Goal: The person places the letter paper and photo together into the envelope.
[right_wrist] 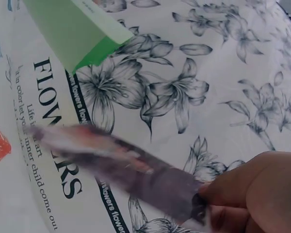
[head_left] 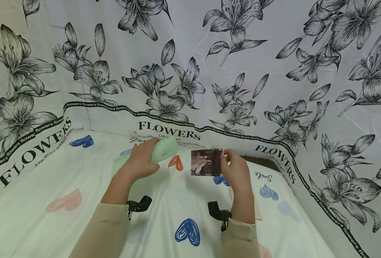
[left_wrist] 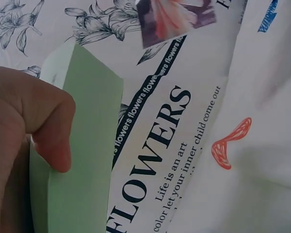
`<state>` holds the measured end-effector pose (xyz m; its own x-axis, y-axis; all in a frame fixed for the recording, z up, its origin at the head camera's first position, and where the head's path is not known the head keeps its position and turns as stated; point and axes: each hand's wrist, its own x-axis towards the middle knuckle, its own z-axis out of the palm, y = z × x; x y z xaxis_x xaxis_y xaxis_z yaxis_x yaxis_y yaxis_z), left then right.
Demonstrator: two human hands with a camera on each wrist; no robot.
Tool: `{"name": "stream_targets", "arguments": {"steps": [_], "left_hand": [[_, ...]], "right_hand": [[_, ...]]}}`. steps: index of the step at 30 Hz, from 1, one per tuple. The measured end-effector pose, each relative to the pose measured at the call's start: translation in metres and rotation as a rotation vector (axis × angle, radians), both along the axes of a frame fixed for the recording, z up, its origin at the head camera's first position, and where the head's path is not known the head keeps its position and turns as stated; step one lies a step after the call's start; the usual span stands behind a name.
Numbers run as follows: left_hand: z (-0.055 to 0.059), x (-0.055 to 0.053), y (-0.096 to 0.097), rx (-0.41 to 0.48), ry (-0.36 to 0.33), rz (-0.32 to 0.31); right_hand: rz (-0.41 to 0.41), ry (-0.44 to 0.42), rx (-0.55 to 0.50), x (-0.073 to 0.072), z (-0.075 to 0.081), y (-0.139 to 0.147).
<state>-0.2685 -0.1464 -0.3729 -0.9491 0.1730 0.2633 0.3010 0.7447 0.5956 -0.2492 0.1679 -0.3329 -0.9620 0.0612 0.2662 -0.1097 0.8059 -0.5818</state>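
Note:
My left hand grips a pale green paper sleeve, thumb on the near face. In the left wrist view the curled thumb presses the edge of the sleeve. The right wrist view shows the sleeve's end gaping, darker green inside. My right hand pinches a printed photo by its right edge; it shows a pinkish figure on a dark ground. That photo is tilted and blurred in the right wrist view, held by thumb and fingers. The two things are apart.
A white sheet with coloured hearts covers the surface below. Pale pink paper lies partly hidden under the right wrist. More pale green shows beside the left wrist. Behind hangs a white flower-printed curtain, its lettered border meeting the sheet.

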Motion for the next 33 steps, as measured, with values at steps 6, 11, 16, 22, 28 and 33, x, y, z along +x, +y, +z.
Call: {"name": "stream_targets", "arguments": {"steps": [6,11,16,22,28,33], "left_hand": [[0.003,0.003,0.005,0.043,0.009,-0.032],[0.003,0.004,0.008,0.026,0.052,-0.062],[0.001,0.005,0.015,0.002,0.093,-0.099],[0.002,0.007,0.025,-0.036,0.122,-0.125],[0.001,0.007,0.028,-0.102,0.168,-0.124],[-0.002,0.006,0.03,-0.128,0.227,-0.122]], "right_hand": [[0.025,0.031,-0.11,0.001,0.002,-0.003],[0.035,0.116,-0.216,0.002,0.004,-0.006],[0.042,0.141,-0.368,0.004,0.007,-0.011],[0.074,0.142,-0.446,0.004,0.005,-0.015],[0.104,0.157,-0.456,0.004,0.006,-0.013],[0.113,0.147,-0.457,0.003,0.006,-0.011]]}}
